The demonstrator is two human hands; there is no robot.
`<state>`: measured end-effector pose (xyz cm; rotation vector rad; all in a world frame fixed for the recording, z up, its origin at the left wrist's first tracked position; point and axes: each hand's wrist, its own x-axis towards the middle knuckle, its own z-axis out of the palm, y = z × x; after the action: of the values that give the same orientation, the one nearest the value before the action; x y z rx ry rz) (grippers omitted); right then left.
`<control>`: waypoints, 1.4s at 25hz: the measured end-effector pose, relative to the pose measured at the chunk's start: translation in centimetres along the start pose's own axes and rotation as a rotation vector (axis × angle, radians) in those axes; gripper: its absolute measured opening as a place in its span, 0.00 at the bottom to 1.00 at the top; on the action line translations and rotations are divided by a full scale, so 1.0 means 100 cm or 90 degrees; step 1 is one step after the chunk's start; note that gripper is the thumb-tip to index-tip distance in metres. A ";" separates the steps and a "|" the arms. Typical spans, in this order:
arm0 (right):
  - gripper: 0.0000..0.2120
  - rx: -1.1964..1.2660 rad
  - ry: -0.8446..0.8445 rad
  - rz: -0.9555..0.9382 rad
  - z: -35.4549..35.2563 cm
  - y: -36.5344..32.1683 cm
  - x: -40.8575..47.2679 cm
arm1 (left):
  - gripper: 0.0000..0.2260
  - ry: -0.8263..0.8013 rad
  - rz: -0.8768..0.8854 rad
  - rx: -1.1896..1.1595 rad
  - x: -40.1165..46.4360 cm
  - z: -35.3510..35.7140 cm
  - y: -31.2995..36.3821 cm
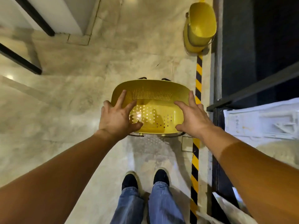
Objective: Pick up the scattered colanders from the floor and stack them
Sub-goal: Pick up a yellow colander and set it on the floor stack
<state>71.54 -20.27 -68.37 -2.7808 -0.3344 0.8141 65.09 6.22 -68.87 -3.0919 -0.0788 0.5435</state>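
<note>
A yellow perforated colander (152, 101) is held up in front of me, above the floor, with its hollow side facing me. My left hand (118, 115) grips its left rim, fingers spread inside the bowl. On the right rim sits my right hand (192, 117), thumb inside. A metal handle shows under the colander's near edge. Farther off, a stack of yellow colanders (199, 26) stands on the floor at the upper right, by the striped line.
Black-and-yellow hazard tape (198, 88) runs along the floor on the right, beside a dark metal frame (218, 62). White packaging (262, 120) lies at right. A white wall with dark trim (37, 18) stands at upper left. My shoes (145, 178) are below on polished stone floor.
</note>
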 end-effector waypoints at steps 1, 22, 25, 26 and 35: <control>0.46 0.004 0.012 0.001 -0.048 -0.017 -0.021 | 0.41 0.011 -0.004 0.007 -0.010 -0.052 -0.003; 0.45 0.039 0.303 0.039 -0.553 -0.226 -0.255 | 0.44 0.301 0.065 -0.069 -0.112 -0.632 -0.071; 0.46 0.039 0.313 0.066 -0.576 -0.211 -0.217 | 0.42 0.307 0.095 -0.062 -0.062 -0.649 -0.066; 0.46 0.048 0.315 0.081 -0.585 -0.206 -0.201 | 0.42 0.301 0.101 -0.061 -0.040 -0.655 -0.063; 0.42 0.120 0.320 0.114 -0.688 -0.158 -0.030 | 0.41 0.301 0.126 -0.018 0.162 -0.725 -0.031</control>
<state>104.54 -16.37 -5.98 -2.7340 0.0779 0.1455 104.83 10.66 -6.16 -3.1754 0.2219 -0.2022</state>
